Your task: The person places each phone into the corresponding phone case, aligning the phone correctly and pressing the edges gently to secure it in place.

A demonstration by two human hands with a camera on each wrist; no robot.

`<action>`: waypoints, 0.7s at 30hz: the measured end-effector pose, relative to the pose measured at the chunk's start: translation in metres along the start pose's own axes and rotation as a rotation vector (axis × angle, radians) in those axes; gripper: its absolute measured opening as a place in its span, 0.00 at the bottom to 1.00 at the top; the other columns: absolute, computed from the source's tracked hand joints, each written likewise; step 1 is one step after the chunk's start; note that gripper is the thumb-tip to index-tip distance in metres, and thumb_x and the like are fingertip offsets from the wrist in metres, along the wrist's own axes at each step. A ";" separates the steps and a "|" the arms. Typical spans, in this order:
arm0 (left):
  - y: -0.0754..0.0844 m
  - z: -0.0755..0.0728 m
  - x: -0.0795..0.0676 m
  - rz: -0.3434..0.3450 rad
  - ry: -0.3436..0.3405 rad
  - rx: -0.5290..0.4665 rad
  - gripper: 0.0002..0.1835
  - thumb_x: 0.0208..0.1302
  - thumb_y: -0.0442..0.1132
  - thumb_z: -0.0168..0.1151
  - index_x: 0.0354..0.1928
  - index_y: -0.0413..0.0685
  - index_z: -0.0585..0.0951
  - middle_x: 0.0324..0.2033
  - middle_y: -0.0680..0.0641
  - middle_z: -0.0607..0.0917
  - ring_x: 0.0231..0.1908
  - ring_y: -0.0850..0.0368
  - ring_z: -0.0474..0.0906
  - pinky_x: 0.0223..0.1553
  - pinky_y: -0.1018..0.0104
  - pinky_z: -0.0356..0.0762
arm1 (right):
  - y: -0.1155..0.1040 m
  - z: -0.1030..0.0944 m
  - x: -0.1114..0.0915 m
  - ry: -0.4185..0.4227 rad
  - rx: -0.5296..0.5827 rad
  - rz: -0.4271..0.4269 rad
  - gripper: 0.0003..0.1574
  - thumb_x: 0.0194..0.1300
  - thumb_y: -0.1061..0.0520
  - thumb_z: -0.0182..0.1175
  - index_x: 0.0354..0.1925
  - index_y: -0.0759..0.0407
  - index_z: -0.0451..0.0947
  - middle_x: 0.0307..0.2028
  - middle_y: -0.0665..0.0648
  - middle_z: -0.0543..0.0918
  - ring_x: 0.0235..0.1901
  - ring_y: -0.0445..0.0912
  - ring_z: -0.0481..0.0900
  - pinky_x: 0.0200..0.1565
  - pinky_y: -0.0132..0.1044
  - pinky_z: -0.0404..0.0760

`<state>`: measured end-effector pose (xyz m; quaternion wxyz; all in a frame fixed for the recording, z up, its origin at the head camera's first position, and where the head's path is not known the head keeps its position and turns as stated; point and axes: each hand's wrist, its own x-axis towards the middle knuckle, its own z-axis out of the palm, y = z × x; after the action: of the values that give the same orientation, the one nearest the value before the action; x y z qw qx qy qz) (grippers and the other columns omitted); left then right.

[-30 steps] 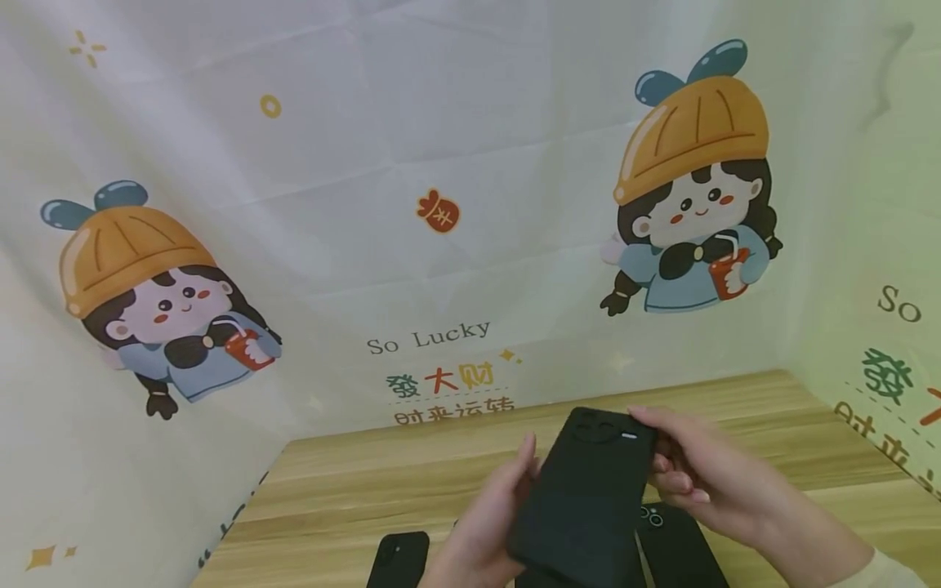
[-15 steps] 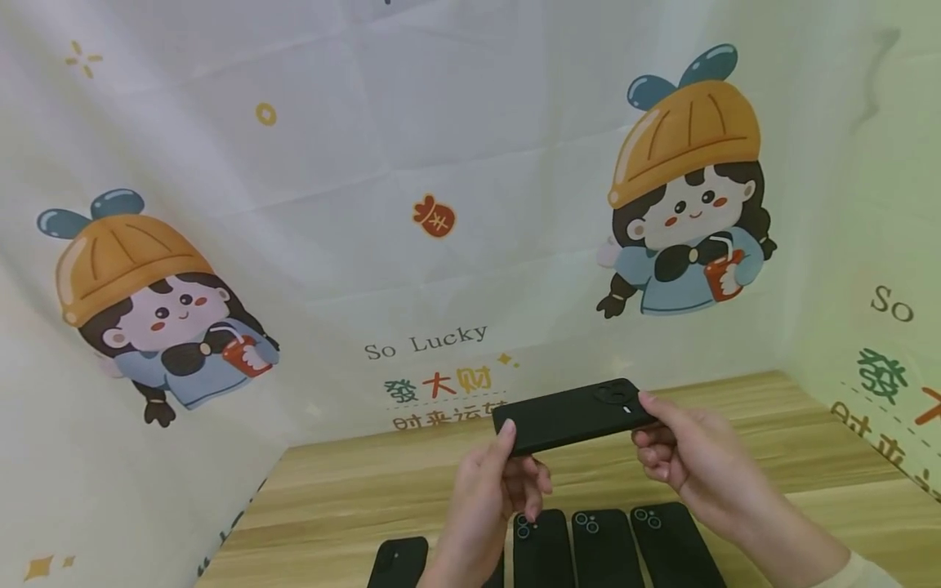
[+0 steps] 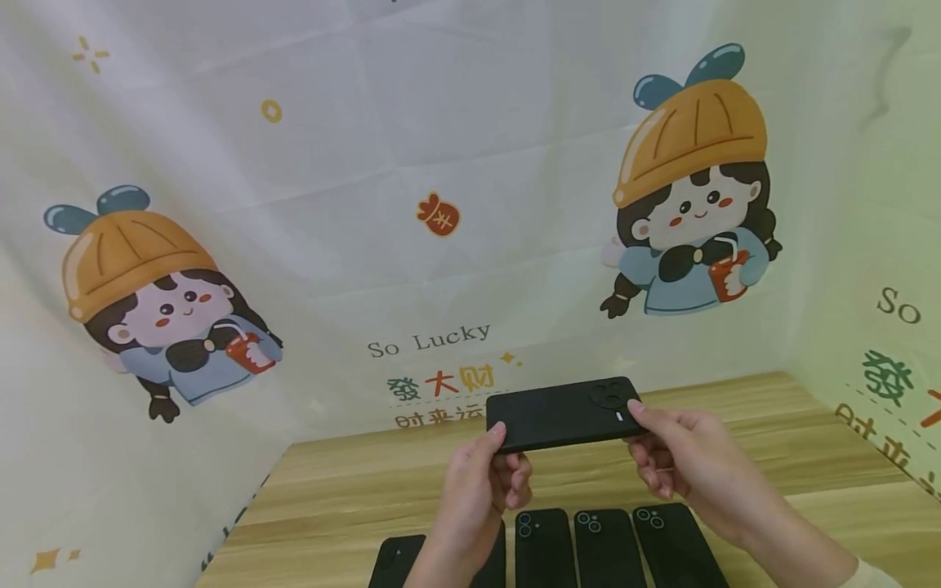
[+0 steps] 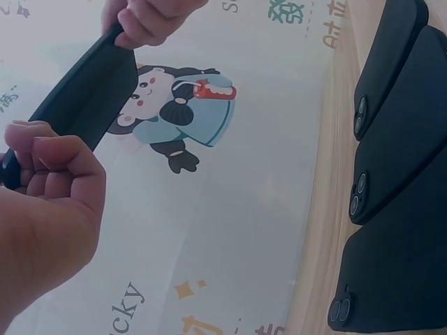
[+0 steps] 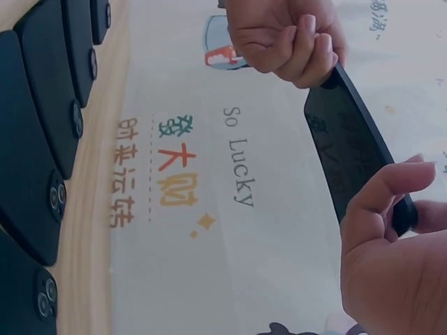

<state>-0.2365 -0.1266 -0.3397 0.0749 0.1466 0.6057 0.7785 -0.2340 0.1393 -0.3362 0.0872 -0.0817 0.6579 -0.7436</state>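
Observation:
A black smartphone (image 3: 551, 416) is held up sideways in the head view, back with round camera ring facing me. My left hand (image 3: 474, 486) pinches its left end, thumb on the back and fingers curled beneath. At the camera end my right hand (image 3: 687, 449) pinches the phone the same way. The right wrist view catches the glossy screen side (image 5: 342, 132), reflecting the printed cloth. Below the hands, several black phones lie camera-side up, among them a middle one (image 3: 544, 551) and a right-hand one (image 3: 680, 543); my left forearm partly covers those at the left.
The phones rest in a row on a wood-grain table (image 3: 353, 478), near the lower edge of the head view. Behind and at both sides hangs a pale printed cloth (image 3: 331, 204) with cartoon figures and lettering, meeting the table's back edge.
The phone was upright and low over the row; it has turned sideways and risen. My left hand has shifted from beside its lower part to pinching its left end.

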 end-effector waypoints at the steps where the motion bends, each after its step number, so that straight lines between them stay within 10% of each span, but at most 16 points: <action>1: 0.000 0.000 0.000 -0.004 0.000 -0.006 0.25 0.86 0.50 0.46 0.25 0.52 0.74 0.17 0.59 0.77 0.17 0.66 0.65 0.27 0.73 0.68 | 0.000 0.000 0.000 -0.006 -0.018 0.000 0.29 0.84 0.38 0.52 0.36 0.58 0.80 0.24 0.47 0.78 0.21 0.40 0.72 0.26 0.31 0.74; 10: 0.000 -0.001 0.000 0.000 0.002 -0.008 0.25 0.85 0.51 0.46 0.25 0.52 0.74 0.17 0.59 0.76 0.16 0.66 0.65 0.27 0.73 0.68 | -0.003 0.002 -0.004 0.009 -0.050 -0.030 0.30 0.83 0.38 0.53 0.34 0.60 0.79 0.23 0.48 0.76 0.19 0.40 0.70 0.23 0.30 0.73; 21: 0.001 0.000 -0.001 -0.013 0.000 -0.033 0.26 0.85 0.51 0.45 0.24 0.53 0.74 0.17 0.58 0.76 0.16 0.65 0.65 0.28 0.71 0.68 | -0.001 -0.010 -0.002 -0.168 0.127 -0.021 0.21 0.86 0.44 0.51 0.44 0.58 0.79 0.26 0.46 0.76 0.22 0.38 0.69 0.26 0.29 0.65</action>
<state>-0.2352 -0.1274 -0.3386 0.0826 0.1413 0.5936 0.7880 -0.2345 0.1495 -0.3365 0.1394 -0.1449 0.5989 -0.7752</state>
